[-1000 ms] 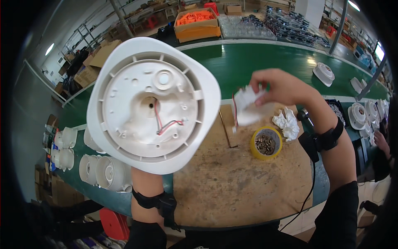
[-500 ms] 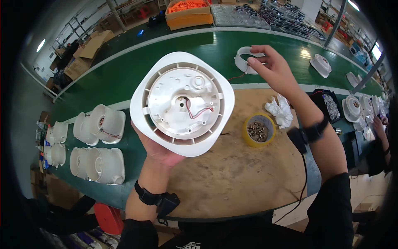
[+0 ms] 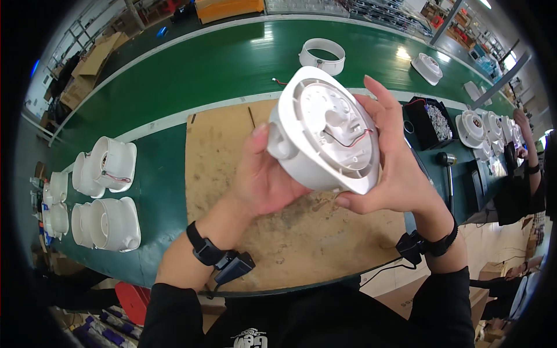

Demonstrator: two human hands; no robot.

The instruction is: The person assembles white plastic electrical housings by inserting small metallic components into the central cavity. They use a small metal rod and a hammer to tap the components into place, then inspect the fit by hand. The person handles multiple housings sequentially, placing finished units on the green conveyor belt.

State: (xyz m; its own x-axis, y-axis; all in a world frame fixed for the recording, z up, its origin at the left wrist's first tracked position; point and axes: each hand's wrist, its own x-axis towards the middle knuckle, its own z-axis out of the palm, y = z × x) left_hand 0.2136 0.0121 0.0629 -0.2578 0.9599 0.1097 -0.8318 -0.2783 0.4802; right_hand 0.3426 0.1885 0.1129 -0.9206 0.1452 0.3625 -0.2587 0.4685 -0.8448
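Note:
A white plastic housing (image 3: 304, 168) with a round slotted base and thin red and dark wires is held up over the work board, tilted to the right. My left hand (image 3: 258, 174) is closed around its left side, thumb against the wall and fingers underneath. Across from it, my right hand (image 3: 400, 165) grips the flanged rim, with the thumb at the lower edge and the index finger raised. Beyond the housing, a white ring (image 3: 333, 68) rests on the green belt, and a short red wire end lies near it.
Several white housings (image 3: 119, 223) stand at the left of the brown board (image 3: 232, 255). To the right are a black bin (image 3: 429, 124) of small parts and a power screwdriver (image 3: 447, 159). Another white housing (image 3: 427, 68) sits on the belt. A co-worker's hand (image 3: 522, 119) shows at far right.
My right hand has come away from the ring on the belt and taken hold of the housing. The housing has moved right and tilted, and the view has shifted.

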